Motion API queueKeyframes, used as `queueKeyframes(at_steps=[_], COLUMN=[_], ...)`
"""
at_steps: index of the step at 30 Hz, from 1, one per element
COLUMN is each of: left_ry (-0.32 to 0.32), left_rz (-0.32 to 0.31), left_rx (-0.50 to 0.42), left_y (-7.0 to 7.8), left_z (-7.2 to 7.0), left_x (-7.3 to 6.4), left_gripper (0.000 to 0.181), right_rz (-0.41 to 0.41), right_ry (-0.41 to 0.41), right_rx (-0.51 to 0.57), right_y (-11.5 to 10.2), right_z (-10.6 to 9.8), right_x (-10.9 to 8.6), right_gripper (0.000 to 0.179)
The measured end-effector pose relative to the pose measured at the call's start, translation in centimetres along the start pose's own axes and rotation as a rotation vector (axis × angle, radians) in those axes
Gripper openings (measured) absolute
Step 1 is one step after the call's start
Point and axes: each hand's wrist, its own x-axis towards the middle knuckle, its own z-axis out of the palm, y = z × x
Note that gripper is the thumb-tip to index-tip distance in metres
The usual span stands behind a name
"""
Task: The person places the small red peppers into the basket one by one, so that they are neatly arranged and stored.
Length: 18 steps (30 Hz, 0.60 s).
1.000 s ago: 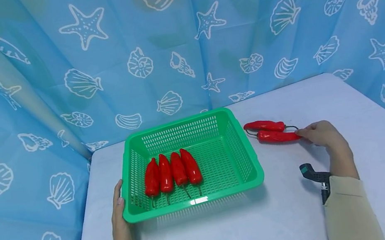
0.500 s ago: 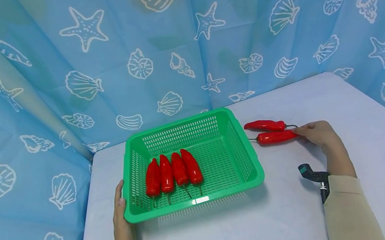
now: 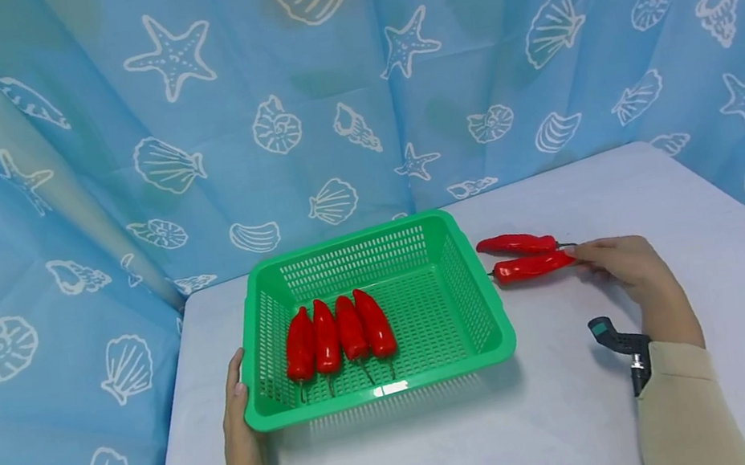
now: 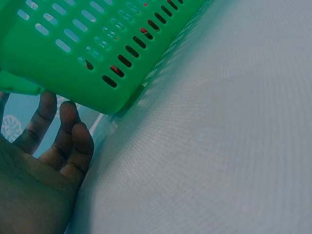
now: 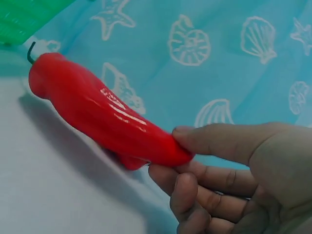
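A glossy red pepper point(image 3: 531, 266) is pinched by its pointed tip between the thumb and fingers of my right hand point(image 3: 630, 265). In the right wrist view this pepper point(image 5: 97, 107) has its dark stem pointing away from the hand, and its shadow falls on the cloth below. Just behind it lies a second red pepper point(image 3: 517, 244). My left hand point(image 3: 238, 428) rests against the left side of the green basket point(image 3: 384, 395), its fingers loosely extended along the outside wall. Inside the basket, several red peppers point(image 3: 326, 337) lie side by side in the left half, stems toward me.
A white cloth point(image 3: 450, 448) covers the table. Blue curtains point(image 3: 346, 66) with white shell prints hang along its back and sides. The basket's right wall stands close to the held pepper's stem. A black wrist-camera mount point(image 3: 620, 344) juts out beside my right wrist.
The held pepper has shifted slightly, and its stem end has come nearer the basket's right wall. My left hand stays at the basket; the view has moved a little.
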Motion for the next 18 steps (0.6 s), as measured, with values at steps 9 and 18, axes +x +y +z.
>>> queueKeyframes(at_steps=[9,18], left_ry=[-0.005,-0.012], left_rz=[0.017,0.035], left_rx=[0.003,0.008], left_y=[0.0,-0.2], left_z=[-0.2,-0.1], left_x=[0.1,0.3], left_gripper=[0.058,0.063], right_rz=[-0.012,-0.044], right_ry=[0.042,0.035], right_rx=[0.144,0.181], right_y=[-1.3,-2.7], right_z=[-1.0,-1.8], right_x=[-1.2,-2.5], right_gripper=[0.08,0.081])
